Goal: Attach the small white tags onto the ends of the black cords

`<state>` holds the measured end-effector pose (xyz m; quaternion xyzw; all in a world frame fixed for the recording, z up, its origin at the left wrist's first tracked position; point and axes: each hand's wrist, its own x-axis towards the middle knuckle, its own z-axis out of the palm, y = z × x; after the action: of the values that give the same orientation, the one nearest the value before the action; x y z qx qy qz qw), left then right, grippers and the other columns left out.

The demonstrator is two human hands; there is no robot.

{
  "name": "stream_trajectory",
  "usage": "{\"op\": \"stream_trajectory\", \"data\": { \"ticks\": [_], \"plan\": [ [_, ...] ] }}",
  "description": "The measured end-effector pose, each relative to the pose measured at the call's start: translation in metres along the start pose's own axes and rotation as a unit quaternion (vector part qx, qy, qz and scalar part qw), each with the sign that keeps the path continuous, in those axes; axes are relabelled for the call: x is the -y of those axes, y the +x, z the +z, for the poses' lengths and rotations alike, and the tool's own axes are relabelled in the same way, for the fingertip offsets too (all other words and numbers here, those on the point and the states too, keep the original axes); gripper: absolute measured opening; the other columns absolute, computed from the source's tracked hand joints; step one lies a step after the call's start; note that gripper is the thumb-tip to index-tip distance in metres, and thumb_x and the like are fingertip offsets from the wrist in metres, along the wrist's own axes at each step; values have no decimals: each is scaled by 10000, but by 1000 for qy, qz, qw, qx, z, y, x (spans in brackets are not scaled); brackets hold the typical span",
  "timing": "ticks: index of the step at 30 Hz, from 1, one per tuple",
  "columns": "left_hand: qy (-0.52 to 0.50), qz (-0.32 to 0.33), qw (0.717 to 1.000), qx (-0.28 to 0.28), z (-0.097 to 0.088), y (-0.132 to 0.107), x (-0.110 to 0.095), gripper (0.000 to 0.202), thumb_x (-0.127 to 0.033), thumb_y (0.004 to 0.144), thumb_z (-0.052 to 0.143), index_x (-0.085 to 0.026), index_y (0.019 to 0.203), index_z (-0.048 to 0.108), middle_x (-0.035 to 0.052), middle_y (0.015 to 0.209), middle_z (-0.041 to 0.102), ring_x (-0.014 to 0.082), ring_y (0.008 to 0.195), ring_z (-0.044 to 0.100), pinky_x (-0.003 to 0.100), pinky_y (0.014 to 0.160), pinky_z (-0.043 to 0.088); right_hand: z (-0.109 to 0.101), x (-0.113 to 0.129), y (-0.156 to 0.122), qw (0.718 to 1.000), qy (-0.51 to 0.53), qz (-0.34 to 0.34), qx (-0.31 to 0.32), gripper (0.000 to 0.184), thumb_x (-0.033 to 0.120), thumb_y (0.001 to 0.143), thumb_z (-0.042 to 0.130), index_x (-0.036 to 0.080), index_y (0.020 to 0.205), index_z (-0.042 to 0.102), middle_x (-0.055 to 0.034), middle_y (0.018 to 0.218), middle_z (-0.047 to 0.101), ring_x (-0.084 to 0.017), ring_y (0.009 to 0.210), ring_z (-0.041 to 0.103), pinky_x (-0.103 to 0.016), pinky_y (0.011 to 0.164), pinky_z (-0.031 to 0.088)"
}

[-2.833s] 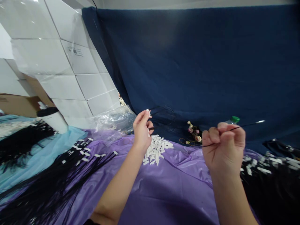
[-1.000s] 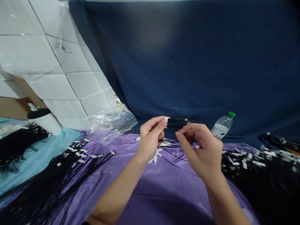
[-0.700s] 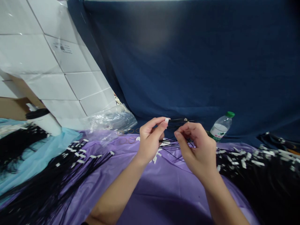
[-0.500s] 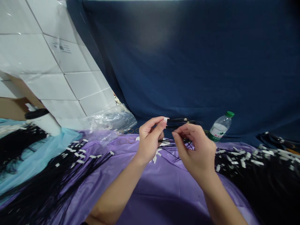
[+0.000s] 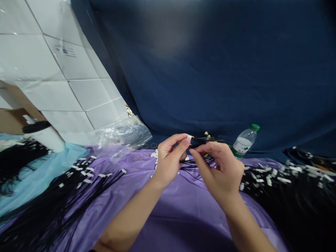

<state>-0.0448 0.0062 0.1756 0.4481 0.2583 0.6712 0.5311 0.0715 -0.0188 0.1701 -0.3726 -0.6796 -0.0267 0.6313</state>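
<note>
Between thumb and forefinger, my left hand pinches a white tag at the end of thin black cords. My right hand is just to the right, thumb and forefinger close together near the cords; what lies between those fingertips is too small to make out. More black cords pass behind and below both hands, above the purple cloth. Small white tags lie behind my left hand, partly hidden by it.
Piles of black cords with white tags lie left and right. A green-capped bottle stands behind my right hand. Clear plastic bag, lidded white cup and white boxes are at left; a dark blue curtain hangs behind.
Both hands keep almost the same pose. My left hand, with the tag, has shifted slightly right, and the fingertips of both hands are closer together. The whole view has moved a little.
</note>
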Motion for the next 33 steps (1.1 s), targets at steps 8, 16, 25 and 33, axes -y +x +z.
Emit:
{"op": "stream_trajectory", "data": {
  "ticks": [8, 16, 25, 33],
  "plan": [
    [-10, 36, 997, -71, -17, 15, -14, 234, -408, 746, 730, -215, 849, 647, -79, 508, 376, 29, 362, 295, 151, 293, 173, -7, -14, 8, 999, -35, 29, -29, 692, 313, 684, 791, 243, 1287, 460, -129, 1299, 531, -282, 1136, 553, -432, 867, 516],
    [-54, 98, 986, -126, -14, 20, -3, 216, -378, 748, 731, -187, 803, 648, -51, 618, 498, 13, 405, 354, 175, 381, 280, 1, -23, 14, 862, 403, 270, 146, 234, 416, 900, 459, 217, 968, 563, 54, 494, 449, -178, 564, 609, -377, 648, 569],
    [189, 161, 966, -74, -73, 46, -40, 169, -321, 754, 711, -160, 796, 736, 1, 667, 602, 58, 522, 456, 193, 511, 373, -22, -36, 14, 884, 101, 140, 435, 241, 413, 917, 549, 211, 1033, 612, 50, 611, 485, -103, 527, 441, -220, 471, 355],
    [425, -20, 904, 33, -139, 44, -74, 372, -420, 760, 669, -196, 1057, 690, 29, 830, 654, 120, 641, 586, 216, 568, 441, -36, -72, 15, 901, -137, 97, 399, 286, 451, 920, 501, 248, 912, 703, -24, 769, 725, -197, 661, 669, -275, 587, 473]
  ]
}}
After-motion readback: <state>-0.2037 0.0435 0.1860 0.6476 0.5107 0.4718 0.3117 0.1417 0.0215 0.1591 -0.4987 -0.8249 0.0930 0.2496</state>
